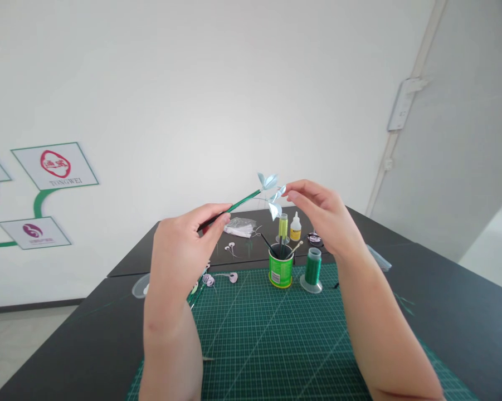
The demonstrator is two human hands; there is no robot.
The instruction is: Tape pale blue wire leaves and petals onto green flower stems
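Observation:
My left hand [188,236] is closed around the dark lower end of an artificial flower stem [244,200] wrapped in shiny green thread. The stem slants up to the right above the mat. Pale blue petals [268,181] spread at its tip, and smaller pale blue blossoms [276,205] hang beside them on thin wires. My right hand [315,209] has its thumb and forefinger pinched at the edge of one of these small blossoms. Its other fingers are curled loosely, and the exact contact point is partly hidden.
A green cutting mat [259,340] covers the dark table. On it stand a green can [281,270] with brushes and a spool of green thread [313,268]. Behind are a yellow-green spool [283,227], a glue bottle [295,228] and a plastic bag [240,227]. Small lilac pieces [233,277] lie left.

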